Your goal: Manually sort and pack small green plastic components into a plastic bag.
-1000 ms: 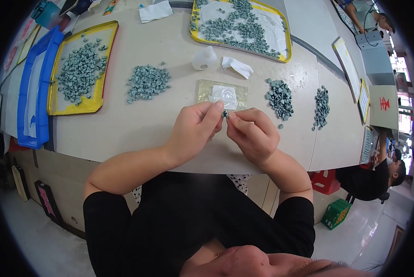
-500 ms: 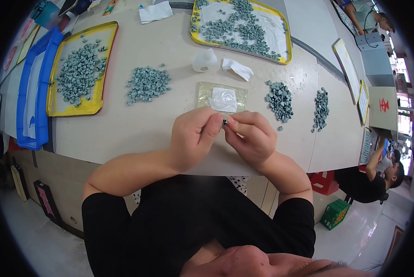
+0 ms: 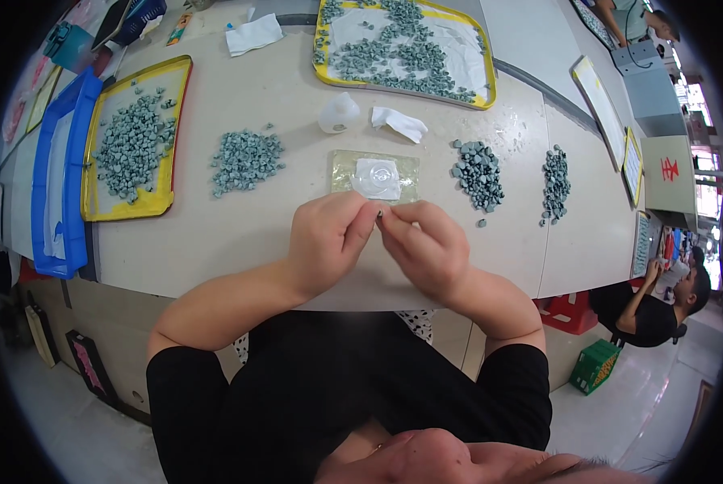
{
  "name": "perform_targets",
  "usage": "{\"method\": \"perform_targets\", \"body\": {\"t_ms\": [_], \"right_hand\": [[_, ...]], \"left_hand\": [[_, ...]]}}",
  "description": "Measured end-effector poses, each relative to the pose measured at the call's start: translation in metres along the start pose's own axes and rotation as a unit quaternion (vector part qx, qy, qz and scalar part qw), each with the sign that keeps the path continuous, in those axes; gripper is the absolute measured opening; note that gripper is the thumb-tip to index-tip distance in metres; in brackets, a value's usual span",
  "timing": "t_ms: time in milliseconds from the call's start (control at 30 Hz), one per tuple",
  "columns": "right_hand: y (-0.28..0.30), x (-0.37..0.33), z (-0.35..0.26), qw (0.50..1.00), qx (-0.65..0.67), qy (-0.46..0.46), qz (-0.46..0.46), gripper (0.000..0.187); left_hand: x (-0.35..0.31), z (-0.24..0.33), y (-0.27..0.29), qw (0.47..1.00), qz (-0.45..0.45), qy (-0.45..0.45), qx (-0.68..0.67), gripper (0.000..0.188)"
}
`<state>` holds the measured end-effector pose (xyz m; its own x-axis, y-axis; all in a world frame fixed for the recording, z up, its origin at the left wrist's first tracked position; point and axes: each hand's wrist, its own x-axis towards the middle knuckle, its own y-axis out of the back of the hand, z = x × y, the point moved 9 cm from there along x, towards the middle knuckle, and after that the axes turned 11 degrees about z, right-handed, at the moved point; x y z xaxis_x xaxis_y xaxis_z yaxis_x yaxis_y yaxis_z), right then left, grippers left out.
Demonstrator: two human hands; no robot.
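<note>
My left hand [image 3: 329, 242] and my right hand [image 3: 428, 246] meet above the table's near part, thumbs and forefingers pinched together. Between the fingertips sits a tiny dark green piece [image 3: 379, 214], mostly covered by them. Both hands touch it. Just beyond them lies a flat yellowish translucent pad [image 3: 407, 173], and on it a white square with a small clear round dish [image 3: 380, 177]. Loose grey-green pieces lie in piles: one pile [image 3: 247, 161] to the left, another [image 3: 478, 175] to the right, and a narrower one [image 3: 555, 184] further right.
A yellow-rimmed tray of pieces [image 3: 168, 181] stands left beside a blue bin [image 3: 63, 256]; another yellow-rimmed tray [image 3: 402, 87] lies at the back. A white squat bottle [image 3: 340, 113] and folded tissue [image 3: 399, 124] stand behind the pad. Another person [image 3: 660, 302] sits at far right.
The view has shifted slightly, so the tabletop things appear a little further left. My hands stay pinched together, and the small piece shows less between the fingertips. The person at far right has moved their arm.
</note>
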<state>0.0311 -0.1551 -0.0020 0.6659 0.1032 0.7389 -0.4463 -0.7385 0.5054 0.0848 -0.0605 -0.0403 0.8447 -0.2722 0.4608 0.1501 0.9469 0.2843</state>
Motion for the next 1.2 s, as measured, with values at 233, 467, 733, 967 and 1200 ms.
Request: {"method": "perform_targets", "body": {"t_ms": [233,467,733,967,1200], "right_hand": [[0.032,0.007,0.097,0.975,-0.073,-0.199,-0.069,0.013],[0.034,-0.008,0.127,0.932,-0.306,-0.167,-0.104,0.015],[0.026,-0.005,0.139,0.916,-0.337,-0.197,-0.092,0.01],[0.034,0.003,0.12,0.934,-0.288,-0.208,-0.04,0.011],[-0.003,-0.012,0.089,0.95,-0.084,-0.278,-0.114,0.013]], "left_hand": [[-0.005,-0.01,-0.024,0.991,-0.123,0.045,-0.002,0.024],[-0.014,-0.043,-0.019,0.954,-0.135,0.259,-0.072,0.024],[-0.03,-0.053,-0.031,0.786,-0.118,0.477,-0.375,0.018],[-0.027,-0.044,-0.023,0.773,-0.104,0.471,-0.413,0.024],[-0.022,-0.05,-0.004,0.767,-0.044,0.452,-0.454,0.02]]}}
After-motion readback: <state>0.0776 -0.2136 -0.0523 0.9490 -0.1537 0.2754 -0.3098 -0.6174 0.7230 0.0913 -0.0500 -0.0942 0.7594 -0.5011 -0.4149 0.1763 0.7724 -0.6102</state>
